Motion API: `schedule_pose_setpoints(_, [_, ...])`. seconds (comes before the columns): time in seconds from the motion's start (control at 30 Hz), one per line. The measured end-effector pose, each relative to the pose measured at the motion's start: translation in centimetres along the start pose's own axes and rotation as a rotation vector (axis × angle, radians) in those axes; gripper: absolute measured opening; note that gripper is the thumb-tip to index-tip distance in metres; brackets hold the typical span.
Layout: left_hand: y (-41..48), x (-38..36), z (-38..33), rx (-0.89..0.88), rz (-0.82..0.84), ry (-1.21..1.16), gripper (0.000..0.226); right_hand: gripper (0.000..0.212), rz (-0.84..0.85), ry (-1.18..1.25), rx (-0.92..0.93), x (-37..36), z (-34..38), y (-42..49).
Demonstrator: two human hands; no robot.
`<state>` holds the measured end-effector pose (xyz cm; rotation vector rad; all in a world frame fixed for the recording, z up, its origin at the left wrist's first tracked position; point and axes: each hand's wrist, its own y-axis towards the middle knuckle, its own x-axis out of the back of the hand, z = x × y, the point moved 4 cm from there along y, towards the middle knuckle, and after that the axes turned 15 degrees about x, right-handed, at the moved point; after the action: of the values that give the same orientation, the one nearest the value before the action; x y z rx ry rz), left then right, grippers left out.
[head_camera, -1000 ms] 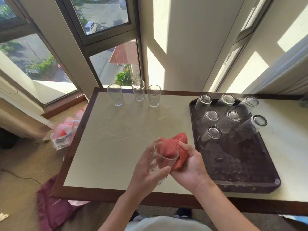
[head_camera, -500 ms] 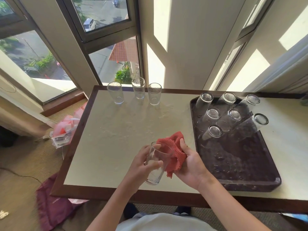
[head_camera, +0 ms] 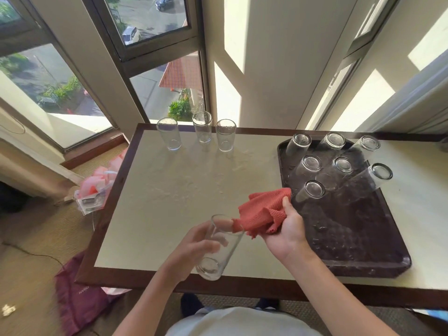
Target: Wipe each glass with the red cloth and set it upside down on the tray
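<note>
- Red waffle-weave cloth, seen from the head camera, is bunched in the right hand. The fingers curl under it and the thumb presses on top. It is held above the table, just beside the tray's left edge.
- In the same view, the left hand is wrapped round a clear straight-sided drinking glass. The glass is held off the table near its front edge, tilted with its mouth up and away and its base toward the person. The hand is somewhat blurred.
- A second ago the cloth was stuffed into the mouth of this glass, and half a second ago it was partly out. Now it is free of the inside, with only one corner lying at the rim, and the two hands have drawn apart.
- The wipe of this glass therefore looks finished, or nearly so. The likely next step is to turn it over and set it on the tray.
- On the right of the cream-topped table with a dark wooden edge sits a dark brown rectangular tray. It holds seven clear glasses, mouth down, in its far half. Its near half looks wet and has room for more.
- By the table's far edge, three clear glasses stand upright, well apart from both hands. They appear to be waiting their turn, so about four remain, counting the held one.
</note>
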<state>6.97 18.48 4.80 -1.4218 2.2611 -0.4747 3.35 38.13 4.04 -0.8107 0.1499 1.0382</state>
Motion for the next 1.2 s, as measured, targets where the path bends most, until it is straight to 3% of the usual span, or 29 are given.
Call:
schedule_pose_setpoints(0.1, [0.3,1.1,0.5,0.066,0.006,-0.368,0.076,0.045,0.136,-0.191,0.217,0.0,1.7,-0.1])
schedule_pose_setpoints(0.17, [0.6,1.6,0.0,0.047,-0.042,-0.512,0.081,0.037,0.348,-0.441,0.413,-0.1,2.8,-0.5])
schedule_pose_setpoints(0.27, [1.0,1.5,-1.8,0.062,-0.208,-0.636,0.079,0.044,0.582,-0.606,0.474,0.0,2.8,-1.0])
schedule_pose_setpoints(0.37, [1.7,-0.6,-3.1,0.150,-0.373,-0.647,0.065,0.050,0.691,-0.563,0.508,-0.7,1.9,-2.5])
schedule_pose_setpoints(0.47, [2.0,-3.8,-3.5,0.209,-0.335,-0.576,0.030,0.049,0.705,-0.587,0.557,-2.4,0.1,-4.1])
schedule_pose_setpoints(0.6, [2.8,-5.3,-2.9,0.276,-0.284,-0.646,0.051,0.060,0.786,-1.191,0.989,-2.9,-1.5,-5.2])
schedule_pose_setpoints(0.7, [2.8,-5.3,-2.2,0.237,-0.232,-0.785,0.054,0.060,0.898,-1.302,0.920,-3.1,-1.7,-5.6])
schedule_pose_setpoints(0.77, [2.7,-5.3,-1.5,0.226,-0.239,-0.797,0.053,0.053,0.899,-1.191,0.834,-3.4,-1.4,-5.0])
schedule_pose_setpoints(0.9, [2.8,-5.7,-2.3,0.135,-0.237,-0.680,0.064,0.044,0.700,-0.753,0.541,-4.7,-0.2,-2.6])
schedule_pose_setpoints(0.97, [2.8,-5.8,-3.3,0.115,-0.261,-0.603,0.068,0.042,0.622,-0.669,0.490,-4.7,0.2,-2.3])
schedule_pose_setpoints(1.03, [3.0,-5.3,-3.6,0.100,-0.346,-0.533,0.072,0.046,0.618,-0.807,0.619,-4.5,0.3,-3.4])
schedule_pose_setpoints(1.13, [3.1,-4.0,-3.5,0.112,-0.460,-0.523,0.066,0.057,0.677,-1.128,0.979,-4.1,-0.8,-6.2])
schedule_pose_setpoints(1.2, [3.0,-3.8,-3.7,0.120,-0.441,-0.518,0.055,0.060,0.699,-1.106,1.007,-3.9,-1.3,-6.5])
